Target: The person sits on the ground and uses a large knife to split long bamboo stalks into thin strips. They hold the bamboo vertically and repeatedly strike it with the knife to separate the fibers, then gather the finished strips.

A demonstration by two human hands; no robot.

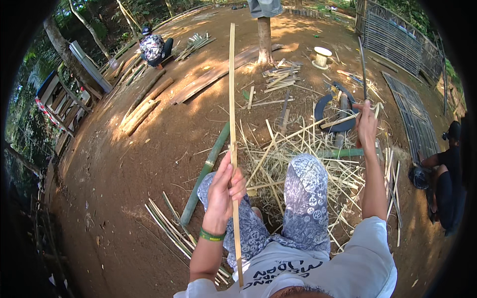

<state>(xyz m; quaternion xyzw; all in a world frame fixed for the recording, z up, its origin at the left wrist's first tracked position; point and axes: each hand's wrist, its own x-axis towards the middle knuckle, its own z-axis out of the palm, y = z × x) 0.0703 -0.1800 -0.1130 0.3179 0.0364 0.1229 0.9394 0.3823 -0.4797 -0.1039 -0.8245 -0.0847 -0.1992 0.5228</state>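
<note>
One pale bamboo strip (232,134) stands in the air in front of the person's body, its long axis running lengthwise away from the shirt; one end lies against the shirt, the other points toward the far edge of the ground (114,184), just left of the one tree trunk (264,42); the left hand (223,191) pinches it a little below its middle, thumb pressed along it and fingers wrapped round.

The right hand (366,124) is raised well to the right, fingers curled in; one dark rod (363,67) and one pale length (343,120) meet there, and I cannot tell which of them the grip pinches.

Two green bamboo poles lie low: one (204,176) beside the left knee, slanting, the other (343,153) past the right knee; between and beyond the knees spreads one heap of strips and shavings (271,154), too tangled to count; a bundle of loose strips (170,227) lies left of the left forearm.

Farther off are one white spool (322,58), one brown plank (208,79), and one slatted panel (411,116) near the ground's right edge; one crouching person (153,47) is toward the far left corner, and at least one person in dark clothing (449,184) at the right edge.
</note>
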